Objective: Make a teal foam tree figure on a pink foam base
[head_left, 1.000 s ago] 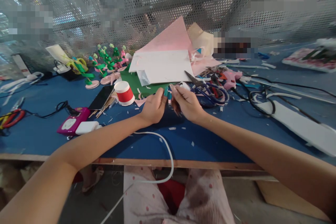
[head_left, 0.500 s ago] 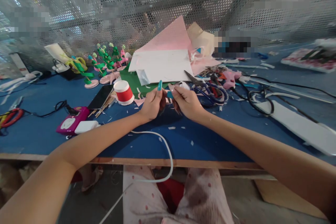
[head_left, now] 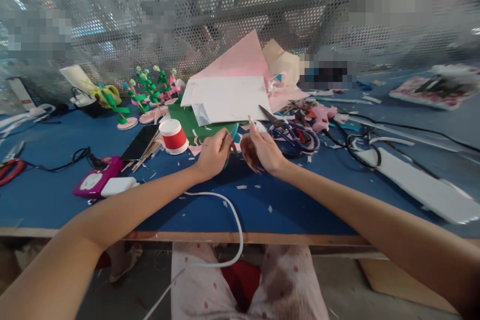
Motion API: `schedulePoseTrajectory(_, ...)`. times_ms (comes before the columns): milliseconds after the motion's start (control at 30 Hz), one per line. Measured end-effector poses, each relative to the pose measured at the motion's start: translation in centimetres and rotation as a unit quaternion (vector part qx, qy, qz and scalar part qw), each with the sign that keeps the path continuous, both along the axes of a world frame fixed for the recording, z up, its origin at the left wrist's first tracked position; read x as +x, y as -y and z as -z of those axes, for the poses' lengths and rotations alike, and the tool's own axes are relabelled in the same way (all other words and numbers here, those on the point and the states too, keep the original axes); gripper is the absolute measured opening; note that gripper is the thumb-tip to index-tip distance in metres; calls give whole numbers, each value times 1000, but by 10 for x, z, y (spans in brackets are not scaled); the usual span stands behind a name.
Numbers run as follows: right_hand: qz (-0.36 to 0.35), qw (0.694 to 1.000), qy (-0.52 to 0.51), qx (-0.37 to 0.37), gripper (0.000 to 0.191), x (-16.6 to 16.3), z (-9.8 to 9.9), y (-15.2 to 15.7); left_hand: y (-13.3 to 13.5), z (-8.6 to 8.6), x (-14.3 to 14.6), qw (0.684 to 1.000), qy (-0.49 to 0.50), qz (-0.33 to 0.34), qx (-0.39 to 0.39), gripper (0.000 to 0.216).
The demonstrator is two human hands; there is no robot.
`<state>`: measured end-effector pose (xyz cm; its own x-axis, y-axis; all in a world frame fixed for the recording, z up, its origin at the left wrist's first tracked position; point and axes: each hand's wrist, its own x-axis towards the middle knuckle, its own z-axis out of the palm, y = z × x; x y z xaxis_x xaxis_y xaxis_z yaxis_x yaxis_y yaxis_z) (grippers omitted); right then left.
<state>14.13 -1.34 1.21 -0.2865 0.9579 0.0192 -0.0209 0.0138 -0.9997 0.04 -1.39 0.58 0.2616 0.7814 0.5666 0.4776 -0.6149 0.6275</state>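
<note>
My left hand (head_left: pixel 214 156) is closed in a pinch over the middle of the blue table. A teal strip (head_left: pixel 234 130), which looks like paper or foam, sticks up from its fingertips. The lower part of the strip is mostly hidden by the fingers. My right hand (head_left: pixel 264 150) is a short way to the right, thumb raised and apart from the curved fingers, its palm in shadow. I see nothing held in it. Just beyond it lie dark-bladed scissors with blue handles (head_left: pixel 294 135). Left of my left hand stands a red and white paper cup (head_left: pixel 173 137).
White sheets (head_left: pixel 228 97) lie on green and pink sheets behind the hands. Small green and pink craft plants (head_left: pixel 146 92) stand back left. A purple power socket (head_left: pixel 99 176), a dark phone (head_left: pixel 140 142), a pink glue gun (head_left: pixel 323 117) and a white board (head_left: pixel 423 185) surround the work spot.
My hands have drawn apart. The right fingers, earlier pinching at the teal strip, have opened off it; the left hand keeps the strip. The view has shifted slightly.
</note>
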Motion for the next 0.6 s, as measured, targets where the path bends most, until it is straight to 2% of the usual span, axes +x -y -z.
schedulePoseTrajectory(100, -58, 991, -17, -117, 59, 2, -7, 0, -3, 1, -6, 997, -46, 8, 69, 36)
schedulePoseTrajectory(233, -75, 986, -21, -145, 49, 4, -13, 1, -8, 0, -16, 954, -190, 25, 232, 37)
schedulePoseTrajectory(333, -98, 981, -16, -167, 42, 4, -12, -1, -10, -1, -19, 929, -242, 19, 279, 34)
schedulePoseTrajectory(400, -94, 984, -23, -151, 38, 3, -10, -1, -9, -1, -18, 931, -236, 12, 278, 33)
schedulePoseTrajectory(467, -62, 994, -16, -86, 34, 2, -7, 0, -8, 0, -15, 948, -207, 8, 242, 34)
schedulePoseTrajectory(600, 3, 996, 55, 77, 30, 1, -2, 3, -9, 1, -9, 986, -123, 77, 87, 28)
